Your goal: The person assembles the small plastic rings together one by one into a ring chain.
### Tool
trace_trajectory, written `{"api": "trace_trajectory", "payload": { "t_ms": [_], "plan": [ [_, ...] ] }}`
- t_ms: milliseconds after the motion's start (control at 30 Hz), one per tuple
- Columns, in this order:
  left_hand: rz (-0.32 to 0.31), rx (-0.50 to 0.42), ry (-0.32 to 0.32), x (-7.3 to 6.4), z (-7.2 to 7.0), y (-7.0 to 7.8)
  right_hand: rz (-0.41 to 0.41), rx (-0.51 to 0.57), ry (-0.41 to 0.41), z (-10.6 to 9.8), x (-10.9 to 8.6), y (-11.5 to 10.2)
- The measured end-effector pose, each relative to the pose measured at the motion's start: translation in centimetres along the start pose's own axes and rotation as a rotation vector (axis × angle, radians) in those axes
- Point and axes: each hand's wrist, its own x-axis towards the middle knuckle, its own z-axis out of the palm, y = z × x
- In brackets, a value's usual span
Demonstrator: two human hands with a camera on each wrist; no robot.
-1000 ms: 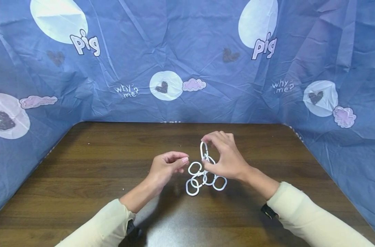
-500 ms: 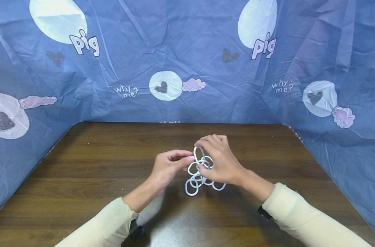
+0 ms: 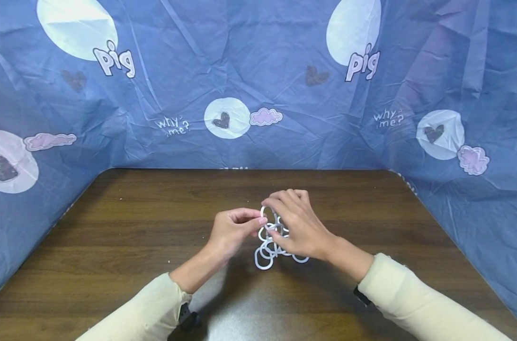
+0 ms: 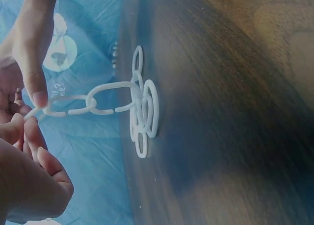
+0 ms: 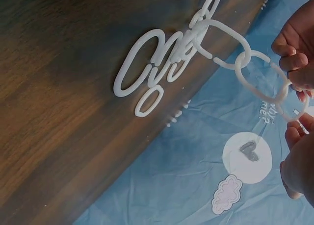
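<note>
Much of the top link (image 3: 262, 211) is covered by fingertips, and in the wrist views it runs off behind them near the border. The left hand (image 3: 232, 233) pinches its side between thumb and fingers; the right hand (image 3: 300, 227) grips it too, thumb and forefinger spread along it. From above, the right hand hides part of the pile (image 4: 147, 107), where overlapping loops make the links hard to count. Both forearms are cut off by the lower edge, and the dark strap (image 3: 362, 297) under the right cuff is mostly concealed. The links are smooth, white, oval and split by small gaps. The chain (image 4: 91, 102) rises from the pile, which rests on the bench (image 3: 92, 284), brown and wood-grained. Behind hangs creased blue cloth (image 3: 228, 57) printed with hearts and lettering.
</note>
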Motion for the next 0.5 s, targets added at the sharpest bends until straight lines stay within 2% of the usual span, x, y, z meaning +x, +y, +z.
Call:
{"api": "trace_trajectory", "payload": {
  "t_ms": [133, 267, 400, 500],
  "plan": [
    [-0.012, 0.014, 0.027, 0.1, -0.3, -0.2, 0.024, -0.005, -0.025, -0.3, -0.3, 0.3],
    [-0.022, 0.041, 0.057, 0.1, -0.6, -0.2, 0.069, -0.001, 0.000, -0.9, -0.9, 0.7],
    [-0.030, 0.056, 0.074, 0.1, -0.8, -0.3, 0.153, -0.005, 0.003, -1.3, -2.0, 1.3],
    [-0.035, 0.052, 0.080, 0.1, -0.8, -0.3, 0.247, -0.013, -0.042, -1.4, -3.1, 1.6]
  ]
}}
